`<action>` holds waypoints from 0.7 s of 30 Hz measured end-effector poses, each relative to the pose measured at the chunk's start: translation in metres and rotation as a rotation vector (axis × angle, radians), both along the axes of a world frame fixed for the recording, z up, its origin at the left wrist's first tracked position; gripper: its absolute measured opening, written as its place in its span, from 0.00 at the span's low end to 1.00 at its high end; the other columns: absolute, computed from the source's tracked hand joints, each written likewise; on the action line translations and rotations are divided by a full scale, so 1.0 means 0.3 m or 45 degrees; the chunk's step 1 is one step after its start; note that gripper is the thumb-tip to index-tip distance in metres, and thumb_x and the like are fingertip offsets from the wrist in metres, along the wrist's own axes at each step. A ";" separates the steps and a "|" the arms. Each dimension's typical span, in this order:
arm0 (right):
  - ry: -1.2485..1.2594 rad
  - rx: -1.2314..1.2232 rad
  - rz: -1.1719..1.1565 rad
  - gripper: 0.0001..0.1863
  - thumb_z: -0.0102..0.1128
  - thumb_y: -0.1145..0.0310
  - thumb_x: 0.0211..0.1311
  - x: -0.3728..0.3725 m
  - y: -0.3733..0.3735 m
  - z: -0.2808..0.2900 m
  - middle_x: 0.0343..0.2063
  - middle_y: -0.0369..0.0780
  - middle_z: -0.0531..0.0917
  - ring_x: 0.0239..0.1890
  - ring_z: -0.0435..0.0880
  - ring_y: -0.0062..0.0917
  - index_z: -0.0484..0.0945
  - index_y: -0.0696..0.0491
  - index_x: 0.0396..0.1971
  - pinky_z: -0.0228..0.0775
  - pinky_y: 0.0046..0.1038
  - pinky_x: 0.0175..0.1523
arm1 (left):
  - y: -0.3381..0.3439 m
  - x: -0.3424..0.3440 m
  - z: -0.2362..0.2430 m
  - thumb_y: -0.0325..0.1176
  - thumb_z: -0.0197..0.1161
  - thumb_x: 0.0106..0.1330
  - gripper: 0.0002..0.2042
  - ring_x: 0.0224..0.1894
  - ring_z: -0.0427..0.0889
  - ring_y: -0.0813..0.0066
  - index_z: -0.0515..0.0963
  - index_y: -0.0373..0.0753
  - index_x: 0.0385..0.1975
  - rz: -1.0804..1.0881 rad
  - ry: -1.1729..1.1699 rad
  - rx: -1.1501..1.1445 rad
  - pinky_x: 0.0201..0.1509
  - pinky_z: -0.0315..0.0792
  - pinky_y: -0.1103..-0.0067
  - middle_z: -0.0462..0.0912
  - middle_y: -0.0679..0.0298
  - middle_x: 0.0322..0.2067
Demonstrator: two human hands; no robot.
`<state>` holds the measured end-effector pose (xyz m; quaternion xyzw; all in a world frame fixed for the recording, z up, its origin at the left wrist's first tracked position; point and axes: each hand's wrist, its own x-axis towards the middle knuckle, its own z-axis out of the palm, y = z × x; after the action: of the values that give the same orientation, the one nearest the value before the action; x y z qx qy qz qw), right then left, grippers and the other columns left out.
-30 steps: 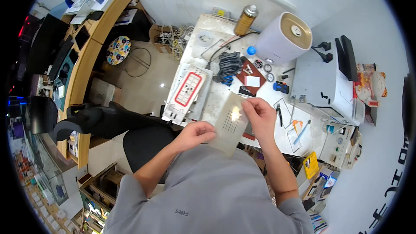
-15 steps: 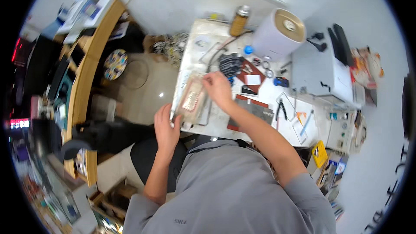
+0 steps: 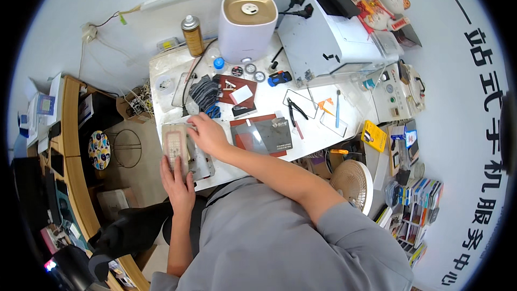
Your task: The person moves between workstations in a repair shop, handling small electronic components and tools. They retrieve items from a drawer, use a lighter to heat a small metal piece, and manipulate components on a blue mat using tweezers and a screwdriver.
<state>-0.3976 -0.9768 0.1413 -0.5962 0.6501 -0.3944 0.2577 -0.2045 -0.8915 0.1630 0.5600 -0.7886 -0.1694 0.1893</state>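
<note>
Left of centre in the frame, I see the pale translucent perforated sheet (image 3: 175,133), held aloft a second ago, now covering a rectangular red-bordered white plate (image 3: 174,149). The left hand (image 3: 180,189) spreads wide over its lower end; the right hand (image 3: 209,138) is narrow at its upper right, pinching or not, I cannot tell.

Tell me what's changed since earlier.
The perforated translucent sheet, held up then, has moved left and down over the red-framed plate. The left hand is at its near end, the right hand at its far right corner. Pliers and spray can stayed put.
</note>
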 end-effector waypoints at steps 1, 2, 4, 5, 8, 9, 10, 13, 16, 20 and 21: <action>-0.081 0.080 0.003 0.12 0.63 0.66 0.63 -0.045 0.033 -0.022 0.41 0.44 0.81 0.45 0.82 0.43 0.79 0.52 0.44 0.76 0.41 0.48 | 0.002 -0.004 0.008 0.30 0.67 0.65 0.32 0.74 0.54 0.37 0.66 0.40 0.70 -0.001 -0.028 -0.017 0.75 0.53 0.53 0.55 0.43 0.74; -0.045 0.119 -0.046 0.11 0.63 0.66 0.63 -0.106 0.084 -0.041 0.41 0.44 0.81 0.45 0.82 0.42 0.79 0.52 0.44 0.76 0.41 0.49 | 0.006 -0.008 0.010 0.31 0.67 0.64 0.32 0.75 0.52 0.37 0.66 0.40 0.70 -0.001 -0.056 -0.034 0.76 0.52 0.52 0.54 0.42 0.74; 0.125 0.123 -0.239 0.11 0.63 0.66 0.63 -0.259 0.183 -0.102 0.41 0.44 0.82 0.46 0.82 0.42 0.81 0.53 0.43 0.75 0.42 0.50 | 0.010 -0.012 0.003 0.33 0.68 0.64 0.33 0.75 0.51 0.36 0.65 0.40 0.70 -0.002 -0.077 -0.073 0.76 0.51 0.51 0.53 0.43 0.74; 0.257 0.086 -0.375 0.10 0.62 0.66 0.64 -0.341 0.224 -0.172 0.41 0.44 0.82 0.46 0.82 0.42 0.81 0.53 0.42 0.75 0.42 0.51 | 0.015 -0.009 -0.002 0.32 0.67 0.64 0.33 0.75 0.50 0.36 0.65 0.40 0.70 0.000 -0.083 -0.126 0.76 0.50 0.51 0.53 0.43 0.74; 0.447 0.168 -0.733 0.09 0.61 0.67 0.65 -0.592 0.298 -0.271 0.40 0.46 0.82 0.45 0.81 0.43 0.82 0.54 0.40 0.74 0.43 0.49 | 0.026 -0.021 0.014 0.30 0.65 0.65 0.26 0.73 0.57 0.39 0.71 0.37 0.64 0.005 -0.040 -0.320 0.75 0.52 0.52 0.61 0.44 0.71; 0.401 0.182 -0.744 0.09 0.62 0.66 0.65 -0.642 0.300 -0.269 0.39 0.46 0.82 0.44 0.82 0.43 0.82 0.54 0.40 0.75 0.43 0.48 | 0.037 -0.026 0.021 0.29 0.65 0.65 0.23 0.72 0.60 0.40 0.74 0.36 0.61 0.014 -0.015 -0.388 0.75 0.53 0.52 0.65 0.45 0.69; 0.351 0.194 -0.752 0.09 0.62 0.66 0.64 -0.680 0.308 -0.268 0.38 0.45 0.82 0.42 0.82 0.43 0.82 0.53 0.40 0.75 0.43 0.47 | 0.047 -0.021 0.008 0.29 0.64 0.66 0.18 0.69 0.64 0.42 0.77 0.36 0.56 -0.075 0.067 -0.347 0.73 0.56 0.53 0.69 0.47 0.66; 0.281 0.417 -0.568 0.13 0.66 0.64 0.63 -0.708 0.330 -0.281 0.38 0.46 0.84 0.42 0.85 0.42 0.82 0.54 0.43 0.76 0.40 0.45 | 0.027 -0.089 0.018 0.28 0.59 0.68 0.07 0.57 0.77 0.53 0.84 0.35 0.36 -0.369 0.313 -0.199 0.67 0.65 0.56 0.82 0.55 0.53; 0.471 0.189 -0.120 0.27 0.71 0.58 0.57 -0.609 0.411 -0.253 0.56 0.48 0.78 0.55 0.79 0.44 0.78 0.52 0.55 0.74 0.42 0.56 | -0.006 -0.231 0.013 0.31 0.57 0.71 0.09 0.58 0.77 0.52 0.83 0.36 0.42 -0.639 0.247 0.092 0.67 0.66 0.59 0.82 0.54 0.53; 0.784 -0.048 0.282 0.40 0.76 0.54 0.47 -0.504 0.526 -0.238 0.67 0.46 0.68 0.64 0.72 0.44 0.74 0.50 0.63 0.67 0.45 0.66 | 0.005 -0.421 -0.081 0.35 0.57 0.74 0.13 0.58 0.78 0.48 0.80 0.35 0.51 -0.527 0.324 0.567 0.65 0.68 0.63 0.82 0.51 0.53; 0.788 -0.072 0.335 0.37 0.73 0.54 0.51 -0.503 0.528 -0.261 0.67 0.46 0.69 0.65 0.72 0.43 0.74 0.50 0.62 0.67 0.46 0.66 | 0.002 -0.443 -0.097 0.36 0.57 0.75 0.15 0.57 0.78 0.47 0.79 0.34 0.53 -0.561 0.307 0.600 0.65 0.69 0.64 0.81 0.51 0.54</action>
<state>-0.5484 -0.8185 0.0629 -0.7733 0.6038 -0.1759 0.0803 -0.3374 -0.8911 0.1340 0.3806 -0.8018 -0.4485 0.1055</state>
